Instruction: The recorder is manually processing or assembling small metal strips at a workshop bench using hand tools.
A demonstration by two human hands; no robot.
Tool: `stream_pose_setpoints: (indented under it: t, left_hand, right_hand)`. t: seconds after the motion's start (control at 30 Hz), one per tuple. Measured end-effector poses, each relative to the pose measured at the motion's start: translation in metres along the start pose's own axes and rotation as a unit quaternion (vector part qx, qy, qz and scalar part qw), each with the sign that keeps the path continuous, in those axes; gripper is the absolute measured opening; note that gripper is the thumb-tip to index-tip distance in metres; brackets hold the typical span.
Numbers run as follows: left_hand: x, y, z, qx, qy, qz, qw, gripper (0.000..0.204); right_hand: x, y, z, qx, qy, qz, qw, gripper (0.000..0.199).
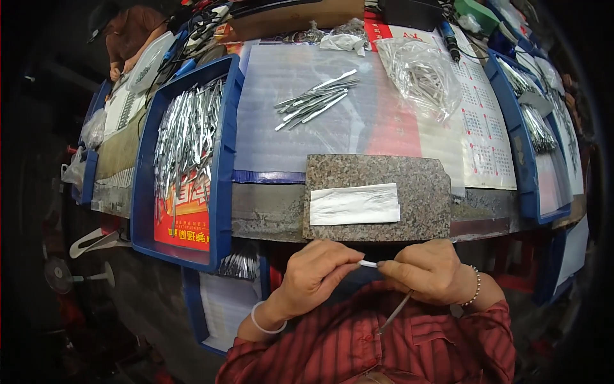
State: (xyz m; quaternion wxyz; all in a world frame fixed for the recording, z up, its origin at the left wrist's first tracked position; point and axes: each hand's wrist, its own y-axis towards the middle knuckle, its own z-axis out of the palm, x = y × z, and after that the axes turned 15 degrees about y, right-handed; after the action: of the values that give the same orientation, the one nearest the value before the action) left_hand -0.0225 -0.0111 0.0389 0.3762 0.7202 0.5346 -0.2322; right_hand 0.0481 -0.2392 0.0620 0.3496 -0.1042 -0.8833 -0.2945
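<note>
Head view, and here we go: the left hand (320,267) pinches narrowly on a white bit (368,263), the right hand (430,272) is curled snug at its other end, and a slim metal piece (395,312) juts out below the right. One item or two? Can't tell! Beyond both hands, a folded white cloth (355,205) lies on a stone slab (425,174); farther out, a loose metal pile (316,101). Left of them, a heaped blue tray (221,160). This piece looks mid-work; which others are done or left, nobody could say
</note>
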Motion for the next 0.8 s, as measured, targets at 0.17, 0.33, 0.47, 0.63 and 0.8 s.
stream_pose_setpoints:
  t: [0.17, 0.33, 0.47, 0.63, 0.8]
  left_hand:
    - [0.013, 0.019, -0.001, -0.079, 0.072, 0.085, 0.991, 0.021]
    - [0.04, 0.024, 0.001, -0.112, 0.146, 0.063, 0.981, 0.019]
    - [0.051, 0.024, 0.008, -0.096, 0.231, 0.056, 0.967, 0.022]
    - [0.054, 0.021, 0.01, -0.083, 0.241, 0.058, 0.965, 0.02]
    - [0.055, 0.022, 0.007, -0.07, 0.216, 0.067, 0.972, 0.027]
  right_hand:
    - [-0.004, 0.014, -0.002, -0.077, -0.016, 0.043, 0.996, 0.019]
    - [-0.01, 0.014, -0.021, -0.2, 0.036, 0.142, 0.969, 0.031]
    - [-0.021, 0.024, -0.022, -0.138, 0.05, 0.145, 0.978, 0.054]
    - [0.001, 0.022, -0.028, -0.158, 0.087, 0.174, 0.968, 0.036]
    - [-0.038, 0.041, 0.002, -0.039, 0.032, 0.133, 0.99, 0.02]
